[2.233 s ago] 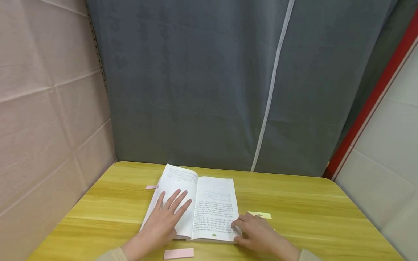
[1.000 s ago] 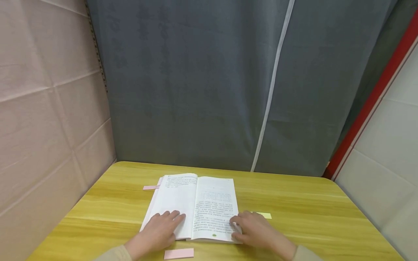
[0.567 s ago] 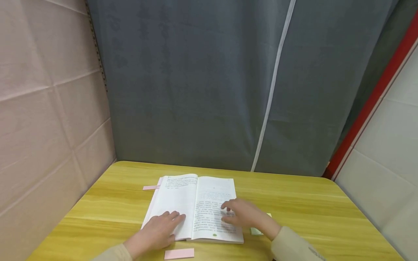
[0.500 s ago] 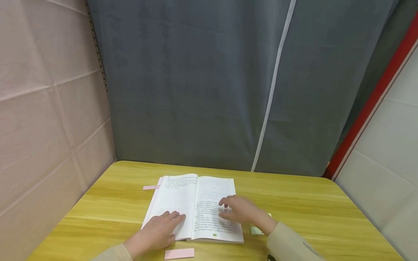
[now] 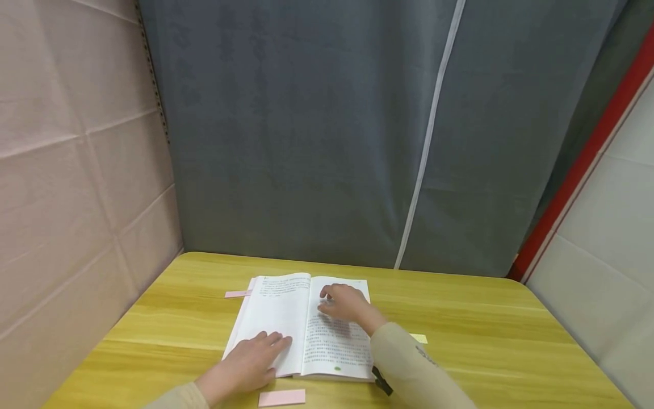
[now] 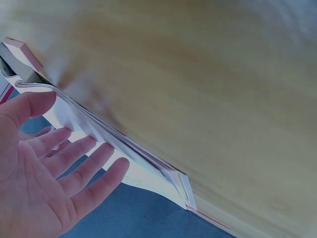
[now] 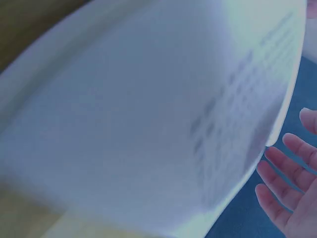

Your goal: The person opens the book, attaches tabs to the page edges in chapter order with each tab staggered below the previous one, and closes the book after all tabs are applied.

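An open white paperback book [image 5: 304,324] with printed text lies flat near the front middle of a yellow wood-grain table [image 5: 485,329]. The person's left hand [image 5: 252,360] rests palm down on the book's left page near its lower edge, fingers straight and relaxed, gripping nothing. The right hand [image 5: 344,302] lies on the upper part of the right page, fingers loosely bent, touching the paper; whether it pinches a sheet cannot be told (the right wrist view is blurred).

The step in hand looks like smoothing or pressing the pages open. The next move would likely call for light, even pressure, since the thin matte sheets bow upward at the spine.

A pink paper strip [image 5: 281,397] lies just in front of the book, a second pink strip [image 5: 236,293] by its far left corner, and a pale yellow strip [image 5: 419,338] to its right.
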The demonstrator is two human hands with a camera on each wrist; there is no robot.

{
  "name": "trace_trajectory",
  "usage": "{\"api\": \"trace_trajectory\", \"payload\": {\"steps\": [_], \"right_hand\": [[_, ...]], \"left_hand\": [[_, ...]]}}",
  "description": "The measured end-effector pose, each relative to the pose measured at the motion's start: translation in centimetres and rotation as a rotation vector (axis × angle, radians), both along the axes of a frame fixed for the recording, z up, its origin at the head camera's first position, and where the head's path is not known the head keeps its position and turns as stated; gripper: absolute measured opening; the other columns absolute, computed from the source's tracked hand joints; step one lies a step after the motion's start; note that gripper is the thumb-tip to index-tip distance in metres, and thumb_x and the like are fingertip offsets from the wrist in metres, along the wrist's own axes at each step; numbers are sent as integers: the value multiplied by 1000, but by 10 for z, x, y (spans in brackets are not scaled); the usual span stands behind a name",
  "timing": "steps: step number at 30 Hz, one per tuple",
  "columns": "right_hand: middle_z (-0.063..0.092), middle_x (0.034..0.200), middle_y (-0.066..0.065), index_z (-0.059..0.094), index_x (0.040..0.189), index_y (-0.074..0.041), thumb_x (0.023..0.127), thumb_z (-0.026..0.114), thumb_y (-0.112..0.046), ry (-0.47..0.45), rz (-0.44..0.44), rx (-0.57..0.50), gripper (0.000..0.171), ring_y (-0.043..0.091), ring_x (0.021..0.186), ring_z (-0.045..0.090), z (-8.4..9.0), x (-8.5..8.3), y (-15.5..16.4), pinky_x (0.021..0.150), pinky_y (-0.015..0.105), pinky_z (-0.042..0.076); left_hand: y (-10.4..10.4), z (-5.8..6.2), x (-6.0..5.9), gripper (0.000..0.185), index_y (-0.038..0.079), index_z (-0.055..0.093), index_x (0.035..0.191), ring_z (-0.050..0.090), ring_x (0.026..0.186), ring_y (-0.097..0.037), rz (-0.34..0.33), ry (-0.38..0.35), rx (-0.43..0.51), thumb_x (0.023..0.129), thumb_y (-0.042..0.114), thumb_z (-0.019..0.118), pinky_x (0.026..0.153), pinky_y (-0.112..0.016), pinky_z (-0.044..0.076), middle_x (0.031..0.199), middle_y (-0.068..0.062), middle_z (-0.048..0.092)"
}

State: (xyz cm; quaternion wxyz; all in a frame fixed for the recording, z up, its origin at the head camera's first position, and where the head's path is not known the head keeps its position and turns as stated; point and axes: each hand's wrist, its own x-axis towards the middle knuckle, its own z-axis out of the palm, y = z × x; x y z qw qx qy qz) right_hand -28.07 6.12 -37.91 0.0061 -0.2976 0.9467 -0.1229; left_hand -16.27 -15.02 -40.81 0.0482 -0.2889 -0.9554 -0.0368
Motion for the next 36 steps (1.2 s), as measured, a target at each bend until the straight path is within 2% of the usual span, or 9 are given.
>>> {"api": "trace_trajectory", "payload": {"steps": [6, 18, 26, 32, 36], "right_hand": [[58, 97, 1, 57, 110, -15, 81, 60, -35, 13, -37, 56, 36, 20, 90, 54, -9, -7, -12, 74, 38, 44], [52, 106, 6, 51, 119, -24, 80, 58, -42, -78, -111, 131, 44, 26, 100, 49, -5, -11, -31, 81, 44, 39], [48, 114, 8, 50, 122, -25, 81, 55, -46, -109, -141, 102, 46, 28, 105, 43, -10, -9, -36, 84, 47, 36], [47, 112, 7, 51, 123, -27, 81, 54, -47, -91, -146, 123, 48, 25, 101, 43, -14, -7, -40, 82, 44, 38], [46, 115, 9, 52, 123, -26, 80, 55, -47, -96, -166, 127, 47, 28, 105, 42, -14, -6, -43, 85, 46, 36]], "left_hand": [[3, 1, 2, 52, 7, 52, 118, 50, 81, -21, 0, -1, 2, 68, 18, 64, 52, -31, 42, 104, -5, 52], [3, 1, 3, 52, 7, 52, 118, 50, 82, -22, -3, 15, -3, 69, 19, 65, 52, -30, 42, 105, -5, 52], [1, 0, 3, 52, 8, 52, 118, 50, 82, -21, -8, 15, -8, 69, 20, 65, 53, -30, 43, 102, -4, 53], [-1, -1, 4, 53, 7, 53, 117, 50, 81, -21, -5, 20, -12, 68, 20, 65, 54, -31, 43, 101, -4, 53], [-1, -1, 3, 53, 7, 53, 117, 50, 82, -22, -7, 16, -10, 68, 21, 65, 56, -31, 44, 102, -4, 53]]}}
